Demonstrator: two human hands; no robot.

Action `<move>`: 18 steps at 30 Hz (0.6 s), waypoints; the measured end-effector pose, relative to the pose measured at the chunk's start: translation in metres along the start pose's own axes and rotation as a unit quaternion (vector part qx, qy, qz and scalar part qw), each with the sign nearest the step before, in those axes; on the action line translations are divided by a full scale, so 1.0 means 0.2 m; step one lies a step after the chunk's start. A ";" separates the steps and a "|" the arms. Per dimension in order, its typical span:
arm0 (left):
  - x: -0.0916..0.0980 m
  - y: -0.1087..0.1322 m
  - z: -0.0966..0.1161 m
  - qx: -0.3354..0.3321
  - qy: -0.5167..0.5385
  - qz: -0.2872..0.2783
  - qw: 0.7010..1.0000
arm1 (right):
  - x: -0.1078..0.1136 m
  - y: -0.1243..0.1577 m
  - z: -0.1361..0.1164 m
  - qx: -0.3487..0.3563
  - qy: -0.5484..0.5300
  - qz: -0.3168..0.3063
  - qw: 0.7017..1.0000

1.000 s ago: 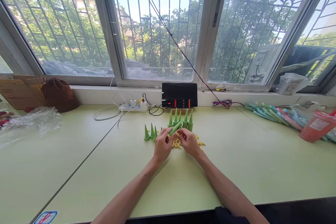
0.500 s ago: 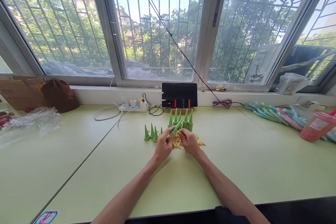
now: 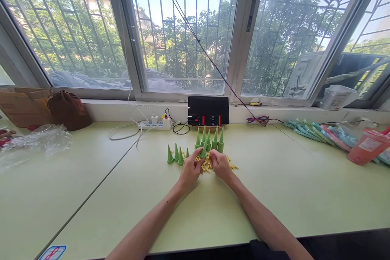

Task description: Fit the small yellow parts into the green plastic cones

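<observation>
In my left hand (image 3: 191, 168) a green cone (image 3: 204, 149) is held near its base, its tip pointing up. Close on its right, my right hand (image 3: 221, 164) is closed, thumb and fingers pinched together; whatever they hold is hidden or too small to name. Small yellow pieces (image 3: 207, 165) lie in a loose pile on the table under and between both hands. Behind the hands stands a group of taller green cones (image 3: 215, 140). To the left, several smaller green cones (image 3: 170, 155) stand upright on the table.
A black screen (image 3: 208, 107) with a phone (image 3: 210, 120) before it stands at the window. A power strip (image 3: 155, 123) with cables lies left of it. Plastic-wrapped items (image 3: 313, 132) and a red cup (image 3: 368, 146) are on the right; a brown bag (image 3: 69, 109) sits left.
The cone in my left hand has turned from slanting right to nearly upright. My right hand has come slightly away from its base.
</observation>
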State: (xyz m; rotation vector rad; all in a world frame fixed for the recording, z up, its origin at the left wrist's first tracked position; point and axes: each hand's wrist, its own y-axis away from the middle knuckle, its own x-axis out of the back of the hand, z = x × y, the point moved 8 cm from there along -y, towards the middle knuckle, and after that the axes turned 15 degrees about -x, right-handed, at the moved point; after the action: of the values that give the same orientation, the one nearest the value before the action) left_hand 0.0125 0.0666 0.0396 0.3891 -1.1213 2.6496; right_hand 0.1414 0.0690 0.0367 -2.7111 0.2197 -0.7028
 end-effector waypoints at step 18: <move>0.03 0.00 0.00 -0.009 -0.129 0.022 0.991 | 0.01 0.03 -0.06 -0.010 -0.093 -0.021 0.995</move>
State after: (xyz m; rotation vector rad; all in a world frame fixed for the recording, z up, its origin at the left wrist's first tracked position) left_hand 0.0070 0.0668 0.0413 0.7291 -1.2379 2.6807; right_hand 0.1372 0.0598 0.0450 -2.7869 0.1258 -0.4566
